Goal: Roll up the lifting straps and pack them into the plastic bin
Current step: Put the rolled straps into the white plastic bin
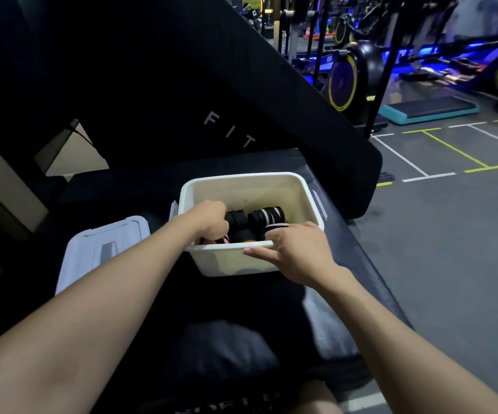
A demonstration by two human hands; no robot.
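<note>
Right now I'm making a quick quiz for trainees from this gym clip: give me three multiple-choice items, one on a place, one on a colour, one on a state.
1. Where does the lid lie?
A. On the bin
B. On the bench, left of the bin
C. On the floor

2. What colour is the plastic bin?
A. White
B. Blue
C. Black

3. What is the right hand doing?
A. Hanging idle
B. Lifting the lid
C. Holding the bin's near rim

Key: 1 B, the lid rests flat beside the bin's left wall. 2 A, walls and rim are white. 3 C, its thumb lies along the rim outside and its fingers curl over it, while the left hand reaches in among the rolled straps.
</note>
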